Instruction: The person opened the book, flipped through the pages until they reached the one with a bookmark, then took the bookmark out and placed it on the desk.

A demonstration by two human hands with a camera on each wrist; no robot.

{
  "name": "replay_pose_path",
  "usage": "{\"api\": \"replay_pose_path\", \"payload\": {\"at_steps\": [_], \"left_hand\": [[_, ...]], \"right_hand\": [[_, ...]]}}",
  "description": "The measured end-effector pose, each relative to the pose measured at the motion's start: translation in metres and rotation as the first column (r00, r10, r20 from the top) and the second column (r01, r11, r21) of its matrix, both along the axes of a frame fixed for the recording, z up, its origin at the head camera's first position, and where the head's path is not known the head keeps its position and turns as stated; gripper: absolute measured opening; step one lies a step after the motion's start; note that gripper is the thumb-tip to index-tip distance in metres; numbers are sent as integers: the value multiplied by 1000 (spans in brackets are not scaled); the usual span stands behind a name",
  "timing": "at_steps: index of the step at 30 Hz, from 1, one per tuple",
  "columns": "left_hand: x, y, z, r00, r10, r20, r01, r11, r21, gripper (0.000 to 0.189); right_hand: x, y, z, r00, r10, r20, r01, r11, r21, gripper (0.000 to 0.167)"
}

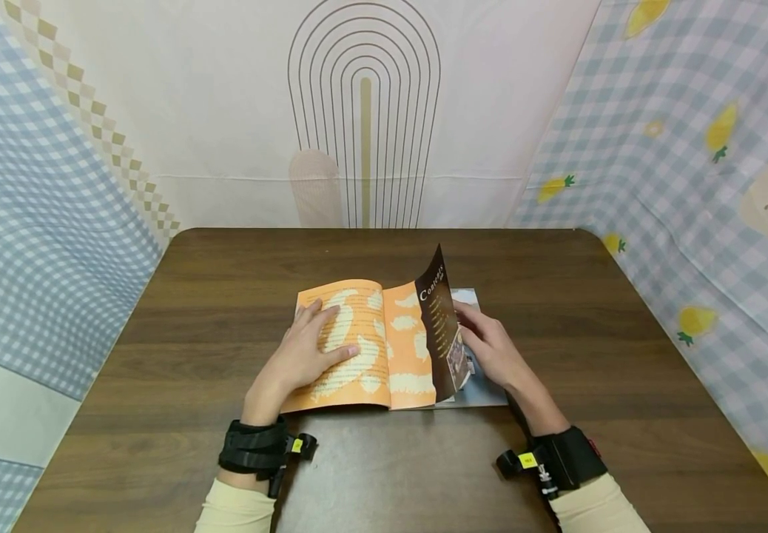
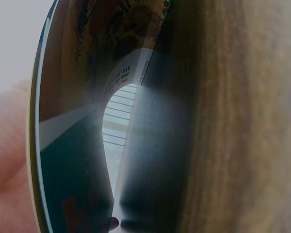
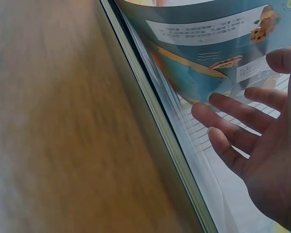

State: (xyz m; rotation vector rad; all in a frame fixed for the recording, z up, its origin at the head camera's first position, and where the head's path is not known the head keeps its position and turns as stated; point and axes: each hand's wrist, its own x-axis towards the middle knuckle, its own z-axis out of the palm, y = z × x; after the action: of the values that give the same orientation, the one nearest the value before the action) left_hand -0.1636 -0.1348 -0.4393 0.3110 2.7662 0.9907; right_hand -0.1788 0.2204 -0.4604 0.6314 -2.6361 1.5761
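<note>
An open book (image 1: 413,355) with orange, cream-blotched pages lies on the table. On its left page rests my left hand (image 1: 307,348), fingers and thumb spread; the left wrist view shows part of that hand (image 2: 9,141) beside the lifted, arching book side. A dark page headed "Contents" (image 1: 440,326) stands curled upward at the right. Behind it is my right hand (image 1: 490,344), its fingertips partly hidden in the head view. In the right wrist view, the right hand's fingers (image 3: 233,131) are loosely spread beside a blue printed page (image 3: 203,53), not curled round it.
The book lies on a brown wood-grain table (image 1: 197,326). Pale bluish pages (image 1: 480,389) show under the raised page. A white patterned cloth (image 1: 224,111) hangs behind, with checked cloths (image 1: 664,192) at the sides. Each wrist wears a black strap (image 1: 254,448) with a camera.
</note>
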Motion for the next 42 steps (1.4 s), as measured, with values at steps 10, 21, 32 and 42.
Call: {"api": "replay_pose_path", "payload": {"at_steps": [10, 21, 32, 42], "left_hand": [[0, -1, 0, 1000, -3, 2, 3, 1000, -7, 89], [0, -1, -2, 1000, -6, -12, 6, 1000, 3, 90], [0, -1, -2, 1000, -8, -17, 8, 1000, 0, 90], [0, -2, -2, 1000, -7, -15, 7, 1000, -3, 90]], "right_hand": [[3, -9, -2, 997, 27, -71, -24, 999, 44, 46], [5, -12, 0, 997, 42, -63, -40, 999, 28, 44], [5, -13, 0, 995, 56, -79, -54, 998, 36, 41], [6, -14, 1, 994, 75, -81, -71, 996, 50, 39]]}}
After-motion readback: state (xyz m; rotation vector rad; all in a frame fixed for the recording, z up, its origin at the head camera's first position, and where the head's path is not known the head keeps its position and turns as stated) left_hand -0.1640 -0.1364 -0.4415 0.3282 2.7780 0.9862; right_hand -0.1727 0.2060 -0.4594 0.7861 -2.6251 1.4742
